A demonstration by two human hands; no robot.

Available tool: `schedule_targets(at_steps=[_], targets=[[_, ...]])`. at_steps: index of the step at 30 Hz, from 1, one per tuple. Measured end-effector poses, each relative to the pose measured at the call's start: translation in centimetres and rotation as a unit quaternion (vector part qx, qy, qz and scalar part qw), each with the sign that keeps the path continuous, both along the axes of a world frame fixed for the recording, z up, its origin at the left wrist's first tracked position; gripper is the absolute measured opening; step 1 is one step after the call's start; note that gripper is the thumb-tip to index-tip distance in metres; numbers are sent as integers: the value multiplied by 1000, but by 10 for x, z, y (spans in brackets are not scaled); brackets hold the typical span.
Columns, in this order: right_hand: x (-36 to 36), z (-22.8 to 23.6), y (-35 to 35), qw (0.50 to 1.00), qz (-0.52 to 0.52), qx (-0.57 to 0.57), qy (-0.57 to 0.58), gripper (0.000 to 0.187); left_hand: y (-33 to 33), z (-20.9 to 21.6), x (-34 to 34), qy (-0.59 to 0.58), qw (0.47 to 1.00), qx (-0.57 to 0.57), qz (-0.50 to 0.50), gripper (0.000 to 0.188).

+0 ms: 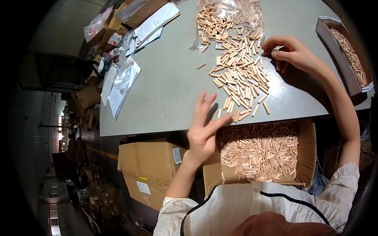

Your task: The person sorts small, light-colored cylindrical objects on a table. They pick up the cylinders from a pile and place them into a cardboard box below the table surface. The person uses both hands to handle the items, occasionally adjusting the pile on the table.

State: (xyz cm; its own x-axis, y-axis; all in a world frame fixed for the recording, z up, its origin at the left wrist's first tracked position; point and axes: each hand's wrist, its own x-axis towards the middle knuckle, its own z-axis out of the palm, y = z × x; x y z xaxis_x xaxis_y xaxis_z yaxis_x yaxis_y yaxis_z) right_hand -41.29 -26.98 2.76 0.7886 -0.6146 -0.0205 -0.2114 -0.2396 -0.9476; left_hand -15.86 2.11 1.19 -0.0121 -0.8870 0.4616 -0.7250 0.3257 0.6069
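Papers (pixel 155 21) and a clear bag (pixel 124 76) lie along the tabletop's left edge; cardboard boxes (pixel 147 167) stand below, perhaps closed.

A grey table (pixel 165 86) stands over a dim floor (pixel 35 129) crowded with cardboard boxes (pixel 147 173).

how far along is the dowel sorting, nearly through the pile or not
Partly through, by the look of it. The open cardboard box at the table edge already holds a deep layer of wooden dowels. The left hand is open at the edge beside the loose pile; the right hand pinches at its far side. Many dowels remain on the table, more in the clear bag.
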Motion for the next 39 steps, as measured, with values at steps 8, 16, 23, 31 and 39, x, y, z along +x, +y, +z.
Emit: schedule_targets(at_steps=[8,16,23,31,39], targets=[[1,7,7,1000,-22,2,1,43,-3,0,1,-9,996,48,70,49],[0,3,1,999,30,15,-6,25,0,3,1,-23,998,55,-34,46],[1,12,10,998,62,5,2,19,9,7,11,182,964,133,-139,40],[4,16,24,987,127,-96,15,27,-24,12,-2,339,929,146,2,45],[6,25,33,938,340,-74,-3,29,-47,8,4,307,939,155,-6,45]])
